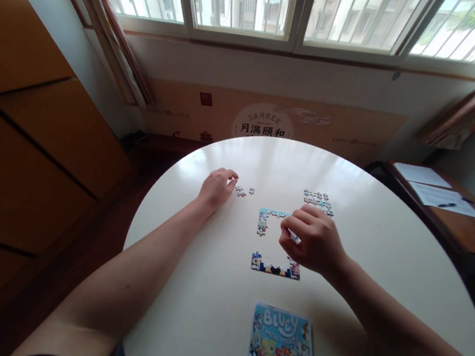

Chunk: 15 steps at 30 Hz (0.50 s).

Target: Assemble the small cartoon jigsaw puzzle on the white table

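Note:
My left hand [217, 188] rests at the table's left side, its fingers bent and thumb close to the index finger. Whatever is between them is too small to make out. Just right of its fingertips lie several loose jigsaw pieces [241, 192]. My right hand [315, 240] hovers over the right side of a partly joined jigsaw border, fingers curled and thumb drawn in, hiding that side. What it pinches, if anything, is hidden. The upper border section [262, 221] and the dark lower border section [275, 270] have a gap between them on the left.
More loose pieces [317, 196] lie in rows beyond my right hand. A colourful Bluey picture sheet [282, 349] lies near me on the round white table [183, 312]. A wooden side table [473, 229] with papers [444, 199] stands right; cabinets [21, 171] stand left.

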### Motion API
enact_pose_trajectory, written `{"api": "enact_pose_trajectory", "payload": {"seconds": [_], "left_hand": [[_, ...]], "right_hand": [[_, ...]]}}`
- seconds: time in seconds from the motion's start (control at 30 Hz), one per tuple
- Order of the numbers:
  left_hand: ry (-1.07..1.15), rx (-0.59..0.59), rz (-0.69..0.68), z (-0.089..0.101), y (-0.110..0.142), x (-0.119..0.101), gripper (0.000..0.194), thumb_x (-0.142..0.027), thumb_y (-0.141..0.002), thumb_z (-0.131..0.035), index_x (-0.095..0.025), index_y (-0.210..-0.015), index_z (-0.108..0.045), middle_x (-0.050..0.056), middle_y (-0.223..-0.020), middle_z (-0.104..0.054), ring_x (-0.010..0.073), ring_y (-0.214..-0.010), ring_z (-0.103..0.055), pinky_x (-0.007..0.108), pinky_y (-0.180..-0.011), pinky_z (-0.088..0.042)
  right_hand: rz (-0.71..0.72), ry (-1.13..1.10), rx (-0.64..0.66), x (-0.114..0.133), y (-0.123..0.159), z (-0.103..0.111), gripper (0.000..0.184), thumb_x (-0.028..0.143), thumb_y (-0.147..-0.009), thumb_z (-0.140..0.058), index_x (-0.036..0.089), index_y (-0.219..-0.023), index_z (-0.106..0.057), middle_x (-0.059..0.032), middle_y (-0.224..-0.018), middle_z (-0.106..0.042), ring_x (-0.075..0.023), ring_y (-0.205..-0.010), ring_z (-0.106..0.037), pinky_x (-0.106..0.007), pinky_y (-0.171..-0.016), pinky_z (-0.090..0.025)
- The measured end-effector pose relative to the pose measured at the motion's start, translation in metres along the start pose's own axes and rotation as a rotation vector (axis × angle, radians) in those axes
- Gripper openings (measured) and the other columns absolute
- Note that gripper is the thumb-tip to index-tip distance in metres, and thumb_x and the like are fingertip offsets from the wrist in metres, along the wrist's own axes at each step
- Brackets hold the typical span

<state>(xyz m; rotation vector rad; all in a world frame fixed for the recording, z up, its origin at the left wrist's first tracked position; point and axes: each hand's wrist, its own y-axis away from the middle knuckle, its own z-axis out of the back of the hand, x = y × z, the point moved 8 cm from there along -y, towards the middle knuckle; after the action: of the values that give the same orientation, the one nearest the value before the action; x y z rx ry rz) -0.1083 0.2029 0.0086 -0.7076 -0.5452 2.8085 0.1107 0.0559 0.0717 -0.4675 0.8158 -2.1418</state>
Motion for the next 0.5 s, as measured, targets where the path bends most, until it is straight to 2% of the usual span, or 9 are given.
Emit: {"api": "enact_pose_trajectory", "payload": {"seconds": [0.1, 0.23, 0.4, 0.5], "left_hand": [[-0.040, 0.028, 0.002, -0.004, 0.000, 0.004, 0.029, -0.014, -0.090, -0.054, -0.022, -0.109, -0.074, 0.007, -0.109, -0.071, 0.0221, -0.096, -0.064, 0.034, -0.092, -0.049], [-0.117, 0.092, -0.014, -0.008, 0.000, 0.003, 0.033, -0.012, -0.089, -0.054, -0.027, -0.107, -0.078, 0.005, -0.112, -0.072, 0.0253, -0.103, -0.062, 0.038, -0.096, -0.049], [-0.116, 0.144, -0.057, -0.012, -0.001, -0.002, 0.040, -0.006, -0.085, -0.054, -0.031, -0.101, -0.080, 0.002, -0.112, -0.073, 0.0227, -0.099, -0.064, 0.036, -0.091, -0.051], [-0.108, 0.153, -0.076, -0.014, -0.002, -0.005, 0.035, -0.010, -0.087, -0.054, -0.028, -0.102, -0.081, 0.004, -0.111, -0.074, 0.0229, -0.098, -0.065, 0.036, -0.092, -0.050]], "right_hand": [[-0.019, 0.006, -0.046, 0.001, -0.010, 0.024, 0.015, 0.012, -0.080, -0.056, 0.020, -0.068, -0.059, -0.0011, -0.060, -0.055, -0.0175, -0.062, -0.046, -0.033, -0.059, -0.040], [-0.031, -0.029, -0.077, 0.009, -0.016, 0.047, 0.013, 0.012, -0.080, -0.058, 0.020, -0.070, -0.059, -0.0006, -0.060, -0.056, -0.0170, -0.061, -0.048, -0.032, -0.057, -0.041], [0.044, -0.043, -0.100, 0.033, -0.003, 0.055, 0.011, 0.010, -0.077, -0.060, 0.020, -0.072, -0.060, -0.0001, -0.062, -0.059, -0.0160, -0.059, -0.049, -0.032, -0.056, -0.043], [0.003, -0.074, -0.141, 0.028, 0.010, 0.055, 0.012, 0.010, -0.076, -0.060, 0.021, -0.071, -0.061, 0.0004, -0.061, -0.059, -0.0156, -0.058, -0.050, -0.031, -0.055, -0.043]]}}
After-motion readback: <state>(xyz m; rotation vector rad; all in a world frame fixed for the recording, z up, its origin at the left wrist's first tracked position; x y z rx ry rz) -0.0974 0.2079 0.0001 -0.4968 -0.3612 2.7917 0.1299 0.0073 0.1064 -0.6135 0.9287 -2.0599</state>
